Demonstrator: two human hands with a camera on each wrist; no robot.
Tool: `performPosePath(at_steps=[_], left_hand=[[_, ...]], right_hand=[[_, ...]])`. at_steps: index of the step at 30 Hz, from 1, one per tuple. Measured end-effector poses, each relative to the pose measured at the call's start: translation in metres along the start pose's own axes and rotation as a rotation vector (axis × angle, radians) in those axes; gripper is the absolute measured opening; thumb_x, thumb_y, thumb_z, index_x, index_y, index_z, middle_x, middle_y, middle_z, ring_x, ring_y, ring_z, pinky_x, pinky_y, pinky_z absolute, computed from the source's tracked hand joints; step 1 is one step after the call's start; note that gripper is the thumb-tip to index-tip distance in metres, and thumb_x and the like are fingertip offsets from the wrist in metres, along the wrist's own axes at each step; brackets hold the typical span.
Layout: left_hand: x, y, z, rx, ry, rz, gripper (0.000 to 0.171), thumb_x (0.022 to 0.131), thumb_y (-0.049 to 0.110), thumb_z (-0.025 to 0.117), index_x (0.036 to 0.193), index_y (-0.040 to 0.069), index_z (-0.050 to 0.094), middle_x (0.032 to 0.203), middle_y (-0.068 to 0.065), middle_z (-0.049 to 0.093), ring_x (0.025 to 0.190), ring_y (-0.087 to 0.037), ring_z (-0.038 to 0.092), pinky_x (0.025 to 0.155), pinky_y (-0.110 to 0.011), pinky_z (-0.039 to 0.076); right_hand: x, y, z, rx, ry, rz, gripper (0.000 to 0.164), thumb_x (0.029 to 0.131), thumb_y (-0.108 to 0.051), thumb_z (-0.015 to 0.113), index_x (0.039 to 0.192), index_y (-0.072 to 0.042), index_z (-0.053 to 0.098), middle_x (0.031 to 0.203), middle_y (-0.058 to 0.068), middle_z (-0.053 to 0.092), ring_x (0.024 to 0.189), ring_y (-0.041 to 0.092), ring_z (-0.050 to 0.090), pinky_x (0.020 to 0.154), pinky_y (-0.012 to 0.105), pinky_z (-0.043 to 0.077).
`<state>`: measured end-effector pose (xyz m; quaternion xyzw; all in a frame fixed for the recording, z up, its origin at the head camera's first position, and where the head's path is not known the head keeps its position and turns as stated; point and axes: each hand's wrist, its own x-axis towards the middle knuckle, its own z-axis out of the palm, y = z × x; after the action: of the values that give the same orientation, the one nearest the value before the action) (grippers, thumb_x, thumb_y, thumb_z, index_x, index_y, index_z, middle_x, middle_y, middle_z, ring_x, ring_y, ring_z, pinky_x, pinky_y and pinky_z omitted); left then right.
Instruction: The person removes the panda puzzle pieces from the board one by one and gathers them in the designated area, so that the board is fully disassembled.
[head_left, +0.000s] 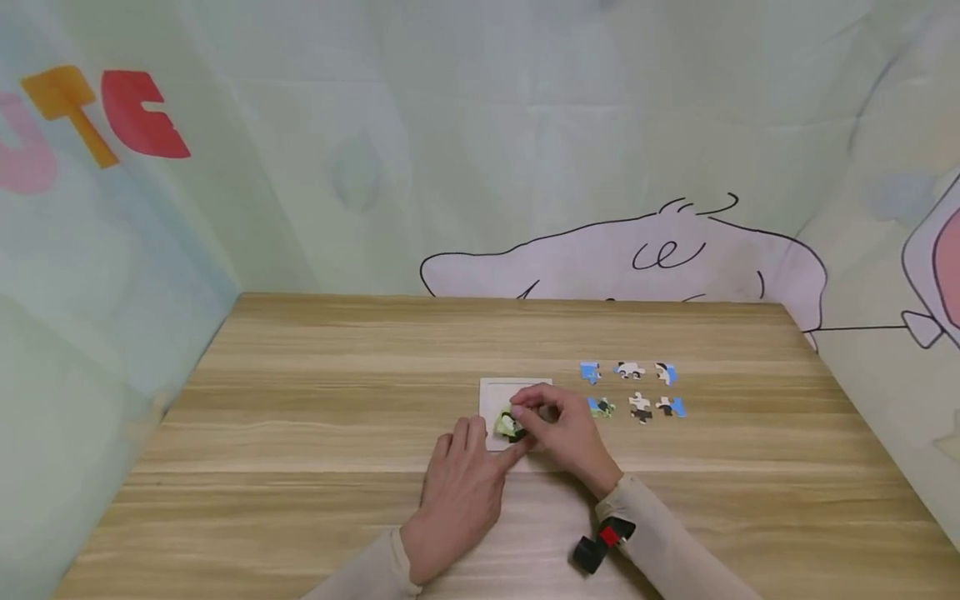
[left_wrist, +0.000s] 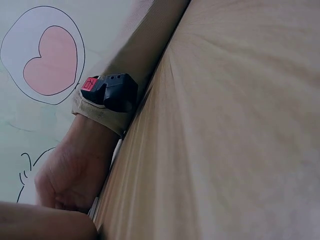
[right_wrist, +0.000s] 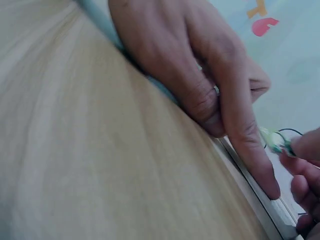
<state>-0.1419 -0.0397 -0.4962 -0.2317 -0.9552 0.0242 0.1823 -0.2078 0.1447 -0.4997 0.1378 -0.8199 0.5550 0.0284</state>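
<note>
My right hand pinches a green, black and white jigsaw piece between thumb and fingertips, over a white square puzzle tray. In the right wrist view the piece looks tilted up off the tray, its lower part behind the fingers. My left hand lies at the tray's near left corner, back of the hand up. Its extended index finger presses along the near rim. The left wrist view shows the right hand side-on, its fingertips hidden behind part of the left hand.
Right of the tray, several loose jigsaw pieces lie in two rows, among them a panda-faced piece and a blue-edged one. A black wrist camera sits on the right sleeve. Behind the wooden table hangs a printed cloth.
</note>
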Motion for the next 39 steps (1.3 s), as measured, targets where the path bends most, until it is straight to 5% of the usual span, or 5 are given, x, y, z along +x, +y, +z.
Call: performPosePath(at_steps=[6,11,16,28,39], left_hand=[[0.000,0.001,-0.001,-0.014,-0.038,0.009,0.060,0.095,0.035,0.077,0.147,0.058,0.058,0.097,-0.008,0.052,0.090,-0.024,0.050,0.069,-0.031,0.037],[-0.001,0.001,-0.001,-0.005,-0.050,0.014,0.060,0.096,0.035,0.076,0.149,0.056,0.057,0.096,-0.007,0.051,0.088,-0.023,0.048,0.069,-0.031,0.037],[-0.001,0.000,-0.001,0.027,0.006,0.032,0.060,0.094,0.035,0.078,0.148,0.054,0.059,0.096,-0.006,0.051,0.086,-0.023,0.046,0.071,-0.031,0.039],[0.000,0.000,0.000,0.046,0.020,0.053,0.058,0.095,0.036,0.077,0.148,0.052,0.060,0.095,-0.007,0.053,0.086,-0.023,0.047,0.071,-0.032,0.042],[-0.001,-0.001,0.001,0.056,0.047,0.058,0.058,0.094,0.037,0.078,0.147,0.051,0.061,0.094,-0.006,0.052,0.084,-0.023,0.046,0.071,-0.032,0.043]], right_hand=[[-0.014,0.006,-0.018,0.073,0.118,-0.043,0.010,0.098,-0.004,0.075,0.107,-0.001,0.078,0.099,0.015,0.077,0.080,0.005,0.061,0.072,0.020,0.049],[-0.031,0.016,-0.040,-0.056,0.232,-0.131,0.010,0.095,0.004,0.074,0.102,-0.003,0.078,0.097,0.013,0.079,0.084,0.002,0.063,0.076,0.017,0.051],[-0.042,0.024,-0.061,-0.181,0.320,-0.137,0.018,0.091,0.011,0.074,0.097,-0.006,0.077,0.094,0.008,0.078,0.086,0.003,0.063,0.080,0.013,0.048],[-0.046,0.026,-0.070,-0.455,0.329,-0.148,0.025,0.077,0.014,0.071,0.086,-0.010,0.074,0.083,0.004,0.074,0.082,0.015,0.060,0.079,0.023,0.042],[-0.044,0.024,-0.068,-0.581,0.285,-0.002,0.018,0.079,0.006,0.070,0.083,-0.011,0.071,0.084,0.007,0.067,0.092,0.028,0.056,0.090,0.047,0.029]])
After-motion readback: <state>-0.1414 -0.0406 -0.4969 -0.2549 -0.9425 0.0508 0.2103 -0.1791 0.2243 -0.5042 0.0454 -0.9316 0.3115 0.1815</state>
